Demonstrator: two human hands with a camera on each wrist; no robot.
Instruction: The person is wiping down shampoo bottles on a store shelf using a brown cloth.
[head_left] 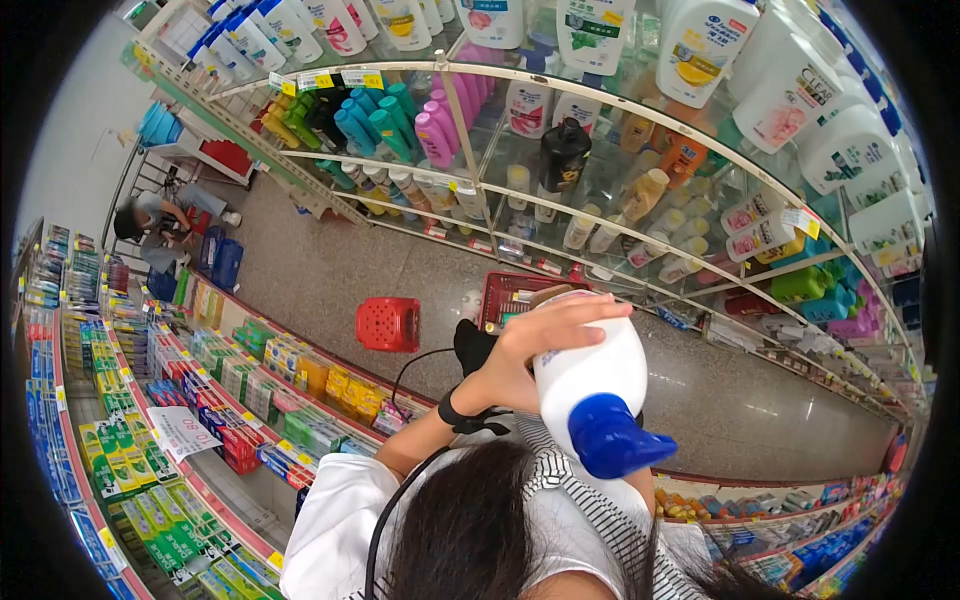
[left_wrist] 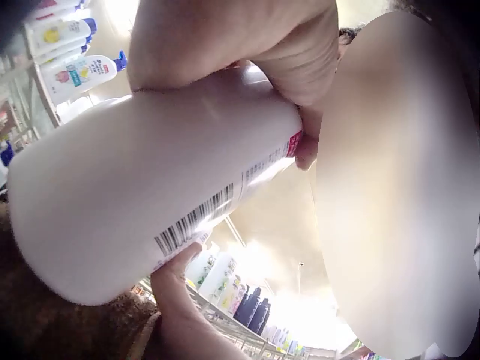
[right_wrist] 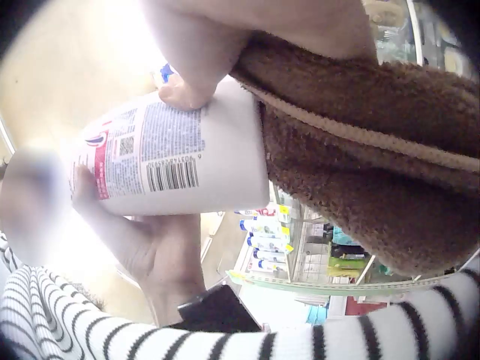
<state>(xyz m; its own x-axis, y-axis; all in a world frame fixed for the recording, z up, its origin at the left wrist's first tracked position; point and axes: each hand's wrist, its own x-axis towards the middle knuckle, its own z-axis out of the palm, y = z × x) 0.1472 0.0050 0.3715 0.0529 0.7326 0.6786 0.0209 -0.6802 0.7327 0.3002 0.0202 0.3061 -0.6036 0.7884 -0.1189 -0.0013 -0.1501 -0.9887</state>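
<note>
A white shampoo-style bottle (head_left: 600, 370) with a blue pump head (head_left: 612, 438) is tilted, its pump end toward the person's body. The left hand (head_left: 545, 345), with a black band at the wrist, grips its side. In the right wrist view, the bottle's back label shows a barcode (right_wrist: 172, 175) and small print. The right hand (right_wrist: 217, 37) holds the base end, thumb on the label; the bottle hides this hand in the head view. A brown fluffy item (right_wrist: 360, 165) with a tan strip lies against the right hand and the base.
Shelves of bottles (head_left: 590, 35) run along the far side; toothpaste boxes (head_left: 160, 530) fill the near-left shelves. A red stool (head_left: 388, 324) and a red basket (head_left: 505, 292) stand on the aisle floor. Another person (head_left: 160, 225) sits low at the far left.
</note>
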